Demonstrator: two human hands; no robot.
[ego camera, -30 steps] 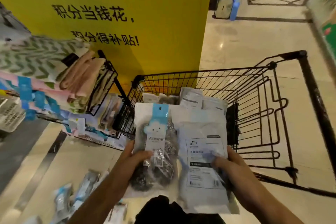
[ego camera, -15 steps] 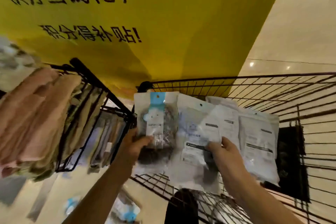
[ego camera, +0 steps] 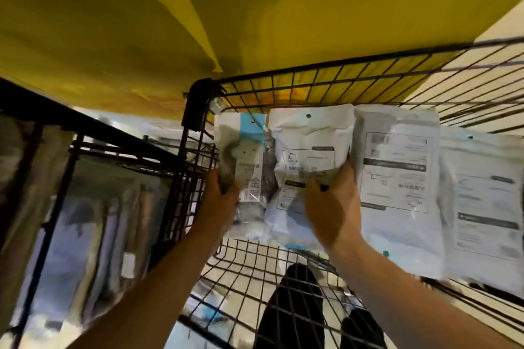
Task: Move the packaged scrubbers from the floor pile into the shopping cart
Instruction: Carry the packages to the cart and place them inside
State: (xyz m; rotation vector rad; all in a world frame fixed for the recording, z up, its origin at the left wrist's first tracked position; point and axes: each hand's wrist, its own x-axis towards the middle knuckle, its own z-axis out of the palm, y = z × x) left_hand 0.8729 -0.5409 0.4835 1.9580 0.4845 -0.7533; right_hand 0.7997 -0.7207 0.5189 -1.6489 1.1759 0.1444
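Holding two packets upright, side by side, inside the shopping cart point(ego camera: 312, 71), close to its far left corner. Pinching the scrubber packet point(ego camera: 249, 167), the clear one with the blue strip and the dark scrubbers showing through, at its left edge with the left hand point(ego camera: 219, 201), thumb curled over the front: grip clamped on the packet. Clamping the white packet point(ego camera: 309, 150) low on its right side with the right hand point(ego camera: 331, 207), fingers wrapped round the edge, so grip firmly on that one too. Overlapping the two packets a little at the middle, probably so that both travel as one flat bundle.

Standing them on end, not laying them flat, and judging from the row to the right this is being done to match it: leaning just beside the right hand, a second white packet point(ego camera: 397, 178), and past that, a third one point(ego camera: 482, 201), all upright against the far wall of the cart. Filling the gap at the left end of that row, by the look of it. Not yet letting go; lowering and releasing seems to be what is left for this pair.

Showing through the wire floor of the cart, blurred blue and white shapes on the floor, possibly more of the pile, too smeared to tell. Standing to the left, a black wire rack point(ego camera: 85, 150) of hanging goods; rising behind the cart, a yellow sign point(ego camera: 198, 22).
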